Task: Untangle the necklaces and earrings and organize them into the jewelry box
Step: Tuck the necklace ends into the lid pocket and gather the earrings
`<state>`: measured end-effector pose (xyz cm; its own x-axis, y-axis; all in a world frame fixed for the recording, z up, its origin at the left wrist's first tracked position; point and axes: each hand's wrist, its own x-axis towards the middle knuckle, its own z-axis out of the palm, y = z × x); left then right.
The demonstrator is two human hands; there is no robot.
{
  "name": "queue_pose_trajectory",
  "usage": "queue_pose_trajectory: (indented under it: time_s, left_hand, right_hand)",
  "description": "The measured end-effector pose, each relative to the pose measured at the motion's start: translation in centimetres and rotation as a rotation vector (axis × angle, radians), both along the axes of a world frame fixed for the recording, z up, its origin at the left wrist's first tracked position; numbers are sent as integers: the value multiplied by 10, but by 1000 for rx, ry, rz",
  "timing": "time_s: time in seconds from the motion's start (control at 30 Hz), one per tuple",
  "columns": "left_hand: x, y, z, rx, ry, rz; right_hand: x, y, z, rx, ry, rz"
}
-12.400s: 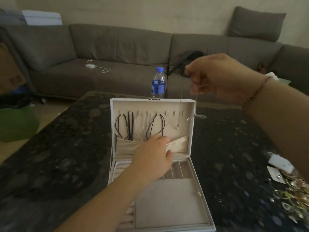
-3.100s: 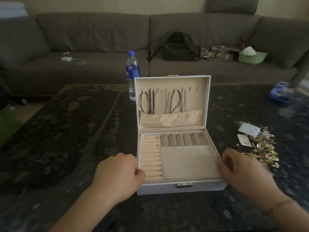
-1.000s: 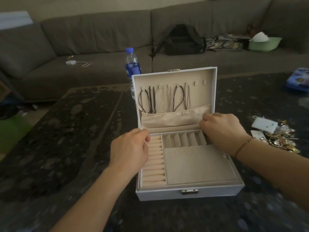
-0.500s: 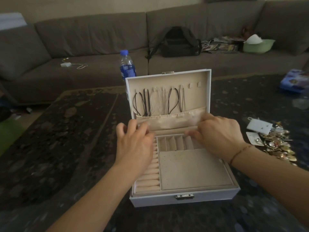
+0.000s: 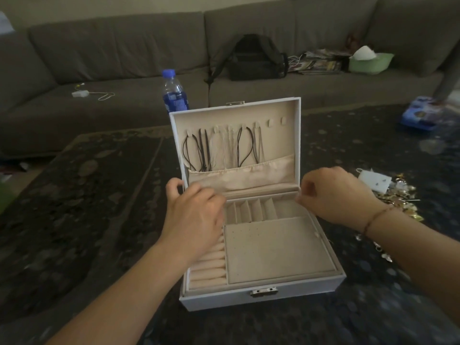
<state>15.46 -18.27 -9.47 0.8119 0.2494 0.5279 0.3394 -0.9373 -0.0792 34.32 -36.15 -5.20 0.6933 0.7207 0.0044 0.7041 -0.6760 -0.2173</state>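
No legible text anywhere. Water bottle (image 5: 174, 92) at the table's far edge has a blue label, print too blurred to read.

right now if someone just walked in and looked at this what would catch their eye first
The open white jewelry box in the middle of the dark table, its upright lid hung with black cord necklaces. The left hand and right hand sit at the back corners of its tray. To the right lies a gold heap of tangled jewelry; a blue-labelled water bottle stands behind the box.
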Motion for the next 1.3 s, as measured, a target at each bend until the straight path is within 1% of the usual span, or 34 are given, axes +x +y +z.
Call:
queue_pose_trajectory:
  time_s: [0.07,0.13,0.27,0.37,0.47,0.53,0.7,0.8,0.9,1.03,1.17,1.23,1.3]
  left_hand:
    - [6,-5,3,17,-24,-73]
    - [18,-9,5,8,-15,-134]
    - [51,-21,4,4,93,-175]
    - [70,-36,5,25,209,-115]
    - [82,-46,7,-18,193,-76]
    - [87,-50,7,-36,190,-64]
    - [101,-65,6,-113,190,-65]
    - [111,-72,13,-122,245,-37]
    - [118,-71,19,-98,250,-44]
    - [120,-67,19,-62,297,-84]
    - [123,-66,17,-76,249,-150]
    - [127,-64,18,-57,245,-117]
    - [130,-64,21,1,321,-75]
  right_hand:
    - [-1,-3,-2,-37,119,-42]
    - [-4,-3,-5,-88,135,-77]
    - [-11,4,-7,-107,4,-110]
    - [-16,8,-9,-158,-84,-92]
    - [-18,9,-10,-163,-143,-64]
    - [-17,9,-11,-152,-147,-54]
    - [-8,3,-20,-80,-93,-40]
    - [-6,-3,-26,-13,-74,-43]
    - [-2,-7,-29,28,-77,-39]
    - [2,-9,-27,93,52,-48]
    - [4,-10,-21,79,228,-38]
    - [6,-12,-21,78,242,-22]
    - [6,-14,-22,84,225,-7]
